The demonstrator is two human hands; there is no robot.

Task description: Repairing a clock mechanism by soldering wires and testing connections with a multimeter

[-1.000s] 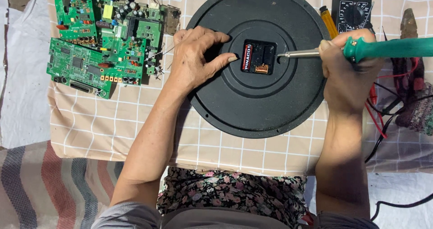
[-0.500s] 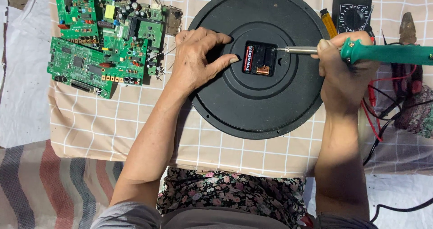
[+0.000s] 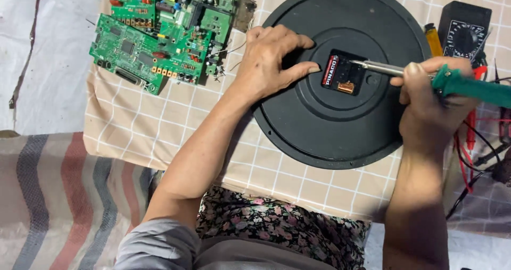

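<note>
A round black clock back [image 3: 330, 126] lies face down on a checked cloth. At its middle sits a small black clock movement [image 3: 343, 71] with a copper coil showing. My left hand [image 3: 269, 60] rests flat on the disc's left side, thumb tip touching the movement's left edge. My right hand [image 3: 428, 102] grips a green-handled soldering iron [image 3: 468, 86]; its metal shaft runs left and the tip sits over the movement's upper right corner.
Green circuit boards [image 3: 159, 33] lie in a pile at the upper left. A black multimeter [image 3: 466, 28] and a yellow lighter [image 3: 434, 38] sit at the upper right, with red and black leads [image 3: 471, 137] trailing down the right edge. A striped cloth [image 3: 64, 195] is at lower left.
The view has shifted slightly. The soldering iron's tip has stayed at the movement, and both hands hold about the same pose.
</note>
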